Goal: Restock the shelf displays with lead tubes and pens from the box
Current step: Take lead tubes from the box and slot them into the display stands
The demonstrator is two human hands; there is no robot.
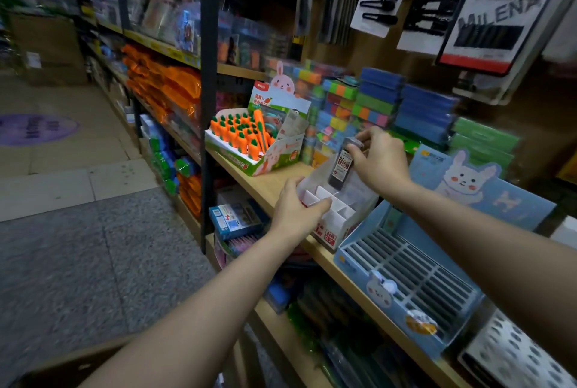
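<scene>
Setting: a shop aisle is seen, with a wooden shelf on a black metal frame, grey speckled floor to the left and hanging cards above.
Lead tube: a dark tube of leads with a red and white label is held over the rear cells of the white divided display box.
Grip: the tube's upper end is pinched between thumb and curled fingers of the right hand; most of its length hangs free below the fingers.
Axis: the long axis is kept near upright, slightly tilted, cap end up in the fingers and lower end pointed down into the box; whether the tip touches a cell cannot be told.
Left hand: the left hand is curled over the box's near-left edge, fingers hooked on the rim, so the box is gripped.
Display box: it is set on the shelf edge, with white partitions and red print on its front.
Blue display: a blue rabbit-printed display tray with slotted rows is placed just beside the white box, on the right.
Carrot display: a green and white carton of orange carrot-shaped pens is stood further back on the left.
Background: stacked blue, green and multicoloured blocks are ranged behind the hands.
</scene>
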